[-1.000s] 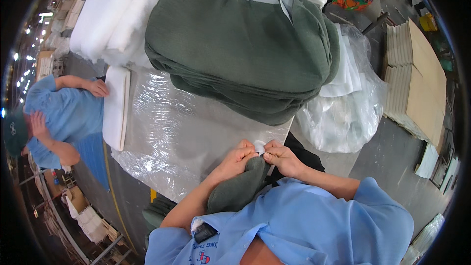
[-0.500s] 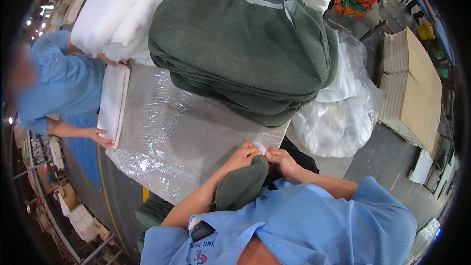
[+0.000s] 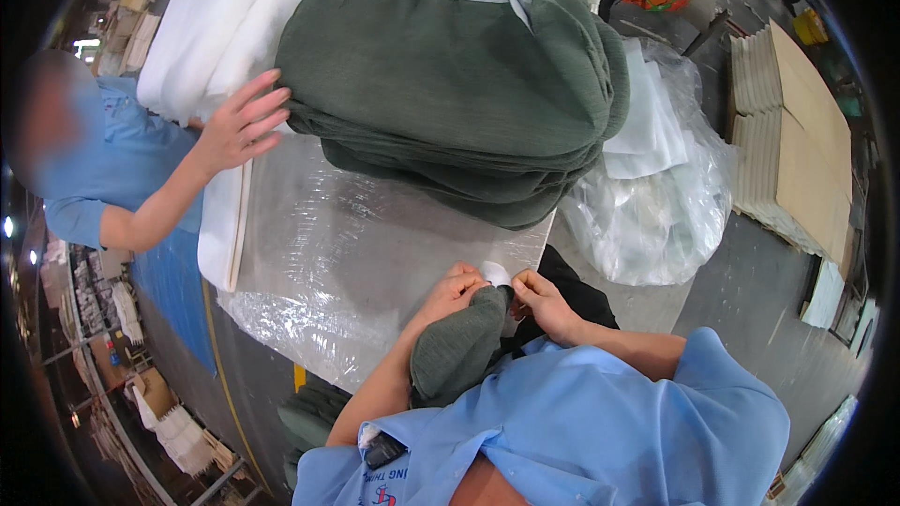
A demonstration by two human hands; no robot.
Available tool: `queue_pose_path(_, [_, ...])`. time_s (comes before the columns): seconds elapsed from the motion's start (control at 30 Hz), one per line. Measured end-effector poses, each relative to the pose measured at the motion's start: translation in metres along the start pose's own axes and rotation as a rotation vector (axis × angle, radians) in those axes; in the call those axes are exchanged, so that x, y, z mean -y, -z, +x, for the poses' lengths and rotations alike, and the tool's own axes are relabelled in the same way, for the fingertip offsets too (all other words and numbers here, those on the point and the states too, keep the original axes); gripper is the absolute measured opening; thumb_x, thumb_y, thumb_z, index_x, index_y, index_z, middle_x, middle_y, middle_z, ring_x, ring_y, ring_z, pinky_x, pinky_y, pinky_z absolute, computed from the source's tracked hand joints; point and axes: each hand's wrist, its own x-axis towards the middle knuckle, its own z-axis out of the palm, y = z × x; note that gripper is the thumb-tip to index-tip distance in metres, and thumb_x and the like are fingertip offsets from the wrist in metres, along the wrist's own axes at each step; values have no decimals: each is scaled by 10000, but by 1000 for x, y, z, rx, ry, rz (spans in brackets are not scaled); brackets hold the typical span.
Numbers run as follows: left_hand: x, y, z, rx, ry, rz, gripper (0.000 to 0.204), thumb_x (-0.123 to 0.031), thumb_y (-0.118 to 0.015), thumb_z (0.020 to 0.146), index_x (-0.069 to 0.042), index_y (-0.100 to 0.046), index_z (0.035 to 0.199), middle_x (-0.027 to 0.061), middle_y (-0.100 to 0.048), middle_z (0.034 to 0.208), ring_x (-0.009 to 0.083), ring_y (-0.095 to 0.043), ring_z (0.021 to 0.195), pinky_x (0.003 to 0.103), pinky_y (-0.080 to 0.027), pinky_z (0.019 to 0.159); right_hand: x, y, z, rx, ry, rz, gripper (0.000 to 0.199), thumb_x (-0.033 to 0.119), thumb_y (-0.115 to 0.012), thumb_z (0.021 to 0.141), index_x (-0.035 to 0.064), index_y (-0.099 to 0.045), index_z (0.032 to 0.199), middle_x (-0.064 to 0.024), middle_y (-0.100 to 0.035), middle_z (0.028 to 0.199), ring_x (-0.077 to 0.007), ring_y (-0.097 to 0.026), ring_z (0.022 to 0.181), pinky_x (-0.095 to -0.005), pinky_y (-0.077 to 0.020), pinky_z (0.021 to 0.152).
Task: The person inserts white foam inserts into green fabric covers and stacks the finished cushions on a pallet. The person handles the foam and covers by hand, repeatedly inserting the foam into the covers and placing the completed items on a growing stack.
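My left hand [image 3: 455, 292] and my right hand [image 3: 544, 305] meet at the near edge of a table wrapped in clear plastic film [image 3: 337, 253]. Between their fingertips they pinch a small white tag [image 3: 497, 274] at the top of a dark green fabric piece [image 3: 459, 351] that hangs down against my chest. Just beyond my hands lies a tall stack of the same green fabric pieces [image 3: 450, 84].
A co-worker in a blue shirt stands at the left, one hand [image 3: 239, 122] reaching against white foam pads [image 3: 225, 19]. A clear bag of white material [image 3: 656, 197] sits to the right, and flat cardboard sheets [image 3: 797, 141] are stacked further right.
The green piece has risen higher between my hands. The co-worker has straightened up and moved a hand from the table's left edge to the white pads.
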Motion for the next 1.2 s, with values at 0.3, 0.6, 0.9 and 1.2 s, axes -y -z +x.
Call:
queue_pose_path(0.3, [-24, 11, 16, 110, -157, 102, 158, -141, -665, 1030, -49, -759, 1118, 66, -610, 1180, 168, -624, 1050, 294, -494, 920, -7, -13, -10, -60, 228, 55, 127, 165, -681, 1053, 63, -610, 1077, 17, -621, 902, -73, -571, 821, -267, -497, 753])
queue_pose_path(0.6, [-22, -14, 2, -89, -54, 99, 176, -168, -710, 1005, -1, -732, 1055, 104, -670, 1073, 170, -675, 901, 297, -528, 796, -21, -16, -6, -180, 247, 50, 101, 156, -604, 1095, 64, -607, 1055, 40, -589, 884, -74, -523, 795, -262, -459, 730])
queue_pose_path(0.9, [-22, -17, -6, 30, 49, 66, 115, -111, -723, 973, -3, -707, 1009, 75, -680, 956, 137, -661, 835, 291, -530, 755, -13, -15, -33, -172, 206, 111, 129, 198, -579, 1112, 88, -607, 1052, 58, -555, 860, -59, -480, 758, -249, -423, 698])
queue_pose_path(1.2, [-22, -23, 11, 49, -226, 133, 132, -97, -701, 972, -20, -737, 1073, 83, -711, 973, 167, -684, 887, 316, -547, 808, -20, -6, -20, -197, 202, 59, 150, 225, -579, 1112, 94, -625, 1054, 42, -599, 887, -61, -536, 761, -240, -460, 679])
